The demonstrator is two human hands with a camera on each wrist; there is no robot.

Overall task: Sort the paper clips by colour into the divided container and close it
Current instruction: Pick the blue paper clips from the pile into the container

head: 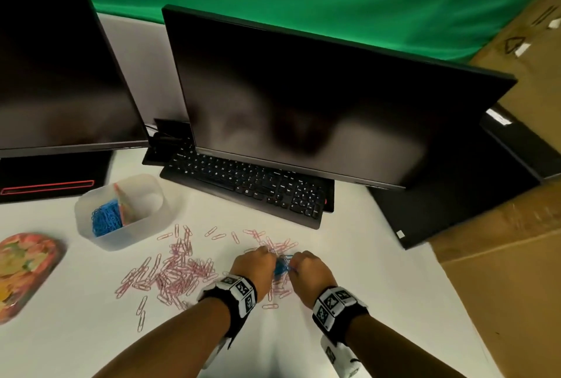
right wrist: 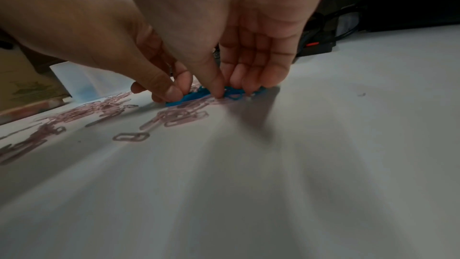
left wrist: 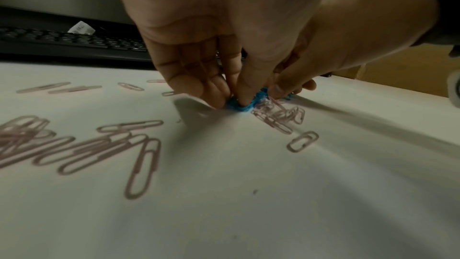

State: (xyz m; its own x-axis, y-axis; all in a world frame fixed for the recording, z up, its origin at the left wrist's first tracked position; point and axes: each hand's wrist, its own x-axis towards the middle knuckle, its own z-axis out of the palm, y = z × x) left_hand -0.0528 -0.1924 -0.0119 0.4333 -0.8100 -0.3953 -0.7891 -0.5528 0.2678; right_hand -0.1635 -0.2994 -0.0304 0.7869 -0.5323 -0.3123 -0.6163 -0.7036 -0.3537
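Observation:
A small clump of blue paper clips point(head: 280, 268) point(left wrist: 242, 108) point(right wrist: 196, 95) lies on the white table, with my two hands meeting over it. My left hand point(head: 261, 262) point(left wrist: 234, 101) pinches the clump between thumb and fingers. From the other side, my right hand point(head: 299, 265) point(right wrist: 229, 91) pinches it with thumb and fingertips. Pink paper clips point(head: 176, 271) point(left wrist: 278, 117) point(right wrist: 184, 117) are scattered around and under the hands. The translucent divided container point(head: 127, 235) point(right wrist: 87, 84) stands open at the left, with blue clips point(head: 104, 218) in its left compartment.
The container's flowered lid point(head: 24, 274) lies at the far left edge. A black keyboard point(head: 249, 186) and a monitor point(head: 318, 98) stand just behind the clips, with a second monitor point(head: 57, 68) at the left. A cardboard box point(head: 501, 271) borders the table on the right.

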